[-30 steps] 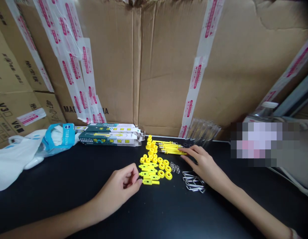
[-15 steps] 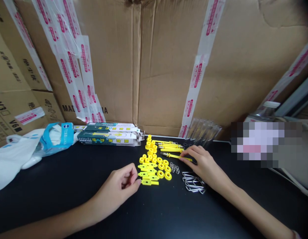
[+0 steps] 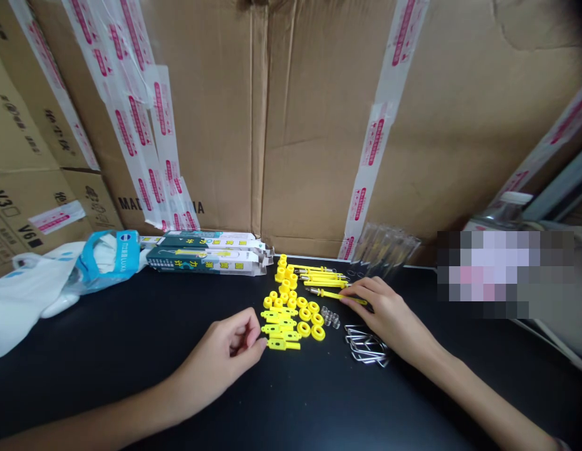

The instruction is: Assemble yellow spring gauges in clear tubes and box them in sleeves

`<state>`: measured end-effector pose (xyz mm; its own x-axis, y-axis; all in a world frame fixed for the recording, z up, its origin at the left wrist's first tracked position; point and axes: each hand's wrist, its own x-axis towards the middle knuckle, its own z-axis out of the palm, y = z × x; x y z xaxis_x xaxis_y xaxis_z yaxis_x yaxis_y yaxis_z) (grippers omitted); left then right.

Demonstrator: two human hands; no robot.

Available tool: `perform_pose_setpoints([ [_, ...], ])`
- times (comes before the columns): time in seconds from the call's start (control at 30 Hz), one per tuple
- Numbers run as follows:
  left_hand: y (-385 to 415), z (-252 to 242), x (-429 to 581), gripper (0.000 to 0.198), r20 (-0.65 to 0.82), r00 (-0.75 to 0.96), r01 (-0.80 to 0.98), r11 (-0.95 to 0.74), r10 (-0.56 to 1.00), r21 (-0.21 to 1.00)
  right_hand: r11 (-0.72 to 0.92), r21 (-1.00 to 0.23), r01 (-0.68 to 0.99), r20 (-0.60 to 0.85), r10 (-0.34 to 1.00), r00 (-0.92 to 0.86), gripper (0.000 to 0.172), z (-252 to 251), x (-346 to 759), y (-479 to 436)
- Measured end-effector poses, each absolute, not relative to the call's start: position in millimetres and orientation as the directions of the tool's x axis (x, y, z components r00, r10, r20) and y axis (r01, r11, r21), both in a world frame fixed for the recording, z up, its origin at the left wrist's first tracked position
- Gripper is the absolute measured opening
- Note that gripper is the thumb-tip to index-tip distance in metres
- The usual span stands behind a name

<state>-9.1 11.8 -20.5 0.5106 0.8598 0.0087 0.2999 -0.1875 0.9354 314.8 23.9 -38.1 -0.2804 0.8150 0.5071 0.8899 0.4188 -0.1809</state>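
Observation:
My right hand (image 3: 378, 304) pinches the tail of a slim yellow rod (image 3: 332, 294) with a metal spring end, lying on the black table. Several similar yellow rods (image 3: 321, 277) lie just behind it. Bent metal wire hooks (image 3: 366, 344) sit beneath that wrist. My left hand (image 3: 237, 341) rests with curled fingers, its thumb tip at the end of the nearest flat yellow tabbed piece (image 3: 284, 344); nothing shows in the fingers. Between the hands lie yellow rings (image 3: 317, 332), yellow caps (image 3: 284, 287) and small clear pieces (image 3: 330, 317).
Printed long boxes (image 3: 206, 258) lie at the back left, beside a blue-and-white tissue pack (image 3: 109, 260). Clear tubes (image 3: 384, 247) stand against the large cardboard box (image 3: 314, 125) behind. A capped bottle (image 3: 504, 210) is at the right, partly blurred out.
Almost nothing differs. The view has shifted very slightly; both hands keep their places, the right one still on the yellow rod.

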Motion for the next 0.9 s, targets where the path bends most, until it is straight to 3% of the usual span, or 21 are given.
perform_pose_setpoints([
  [0.9,12.9,-21.5,-8.4,0.030,0.014,0.499,0.296,-0.186,0.866,0.937,0.323,-0.227,0.919,0.558,0.816,-0.149,0.017,-30.8,308.1,14.7],
])
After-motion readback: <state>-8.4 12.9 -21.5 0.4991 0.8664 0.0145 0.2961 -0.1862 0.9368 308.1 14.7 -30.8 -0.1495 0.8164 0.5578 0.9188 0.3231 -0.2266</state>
